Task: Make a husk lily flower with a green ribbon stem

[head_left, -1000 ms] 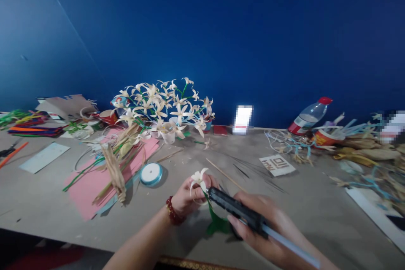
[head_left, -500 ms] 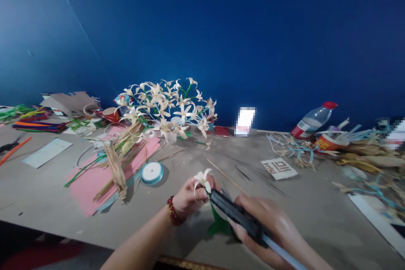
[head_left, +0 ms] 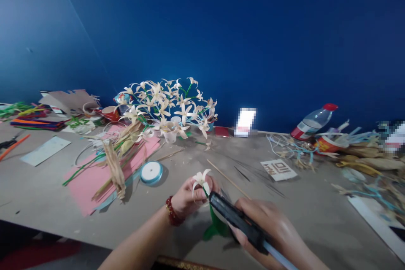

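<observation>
Between the fingers of my left hand [head_left: 187,196] is a white craft flower [head_left: 201,180] with curled petals, its head facing up. A green strip [head_left: 218,221] hangs below the flower, partly behind the tool in my other hand. My right hand [head_left: 267,225] is wrapped round a black hot glue gun [head_left: 238,215], a pale glue stick [head_left: 280,257] protruding from its rear. The gun's nozzle meets the stem just under the petals; whether it touches, I cannot tell. A red bead bracelet [head_left: 174,211] circles my left wrist.
Similar white flowers [head_left: 164,101] stand in cups at the back. To the left, dried husks [head_left: 114,168] lie on pink paper [head_left: 82,190] beside a ribbon spool [head_left: 151,173]. A thin stick [head_left: 226,175] lies beyond my hands. At right are a tilted bottle [head_left: 313,122] and a patterned card [head_left: 279,169].
The view has shifted slightly. Both hands keep their hold, with the glue gun's nozzle staying at the flower's stem. The green strip below has swung a little.
</observation>
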A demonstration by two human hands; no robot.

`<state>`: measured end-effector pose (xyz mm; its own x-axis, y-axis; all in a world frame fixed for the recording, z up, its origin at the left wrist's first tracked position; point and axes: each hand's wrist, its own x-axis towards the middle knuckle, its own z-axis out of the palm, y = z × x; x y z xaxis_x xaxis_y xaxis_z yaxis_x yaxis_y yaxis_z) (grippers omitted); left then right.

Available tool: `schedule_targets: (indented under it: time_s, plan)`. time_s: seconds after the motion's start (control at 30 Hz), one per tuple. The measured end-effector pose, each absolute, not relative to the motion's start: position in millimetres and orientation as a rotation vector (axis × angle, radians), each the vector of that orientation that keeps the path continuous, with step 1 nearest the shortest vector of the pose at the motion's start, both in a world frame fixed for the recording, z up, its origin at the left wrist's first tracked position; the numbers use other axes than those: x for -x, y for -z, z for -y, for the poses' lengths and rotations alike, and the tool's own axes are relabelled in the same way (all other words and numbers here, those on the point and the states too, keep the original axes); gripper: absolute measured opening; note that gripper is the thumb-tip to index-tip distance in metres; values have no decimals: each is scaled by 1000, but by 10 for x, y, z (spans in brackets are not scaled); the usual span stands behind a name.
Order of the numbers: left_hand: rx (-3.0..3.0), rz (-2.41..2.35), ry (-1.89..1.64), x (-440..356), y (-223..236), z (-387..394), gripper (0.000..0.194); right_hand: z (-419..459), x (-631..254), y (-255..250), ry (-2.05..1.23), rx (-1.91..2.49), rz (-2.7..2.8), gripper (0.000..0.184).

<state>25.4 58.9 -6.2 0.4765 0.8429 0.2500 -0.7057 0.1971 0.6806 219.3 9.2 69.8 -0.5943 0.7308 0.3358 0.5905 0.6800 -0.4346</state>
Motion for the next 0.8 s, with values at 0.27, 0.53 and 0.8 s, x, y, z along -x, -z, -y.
schedule_targets:
  time_s: [0.27, 0.53, 0.8]
  plan:
    - [-816, -193, -1089, -262, 88, -590, 36, -87, -2189, -728, -389, 1050, 2400, 12]
    - [-815, -180, -1095, -266, 75, -596, 34, -77, -2210, -717, -467, 1060, 2375, 9]
    - [-824, -208, -1096, -247, 72, -579, 32, -52, -2175, -811, -636, 1142, 2301, 15]
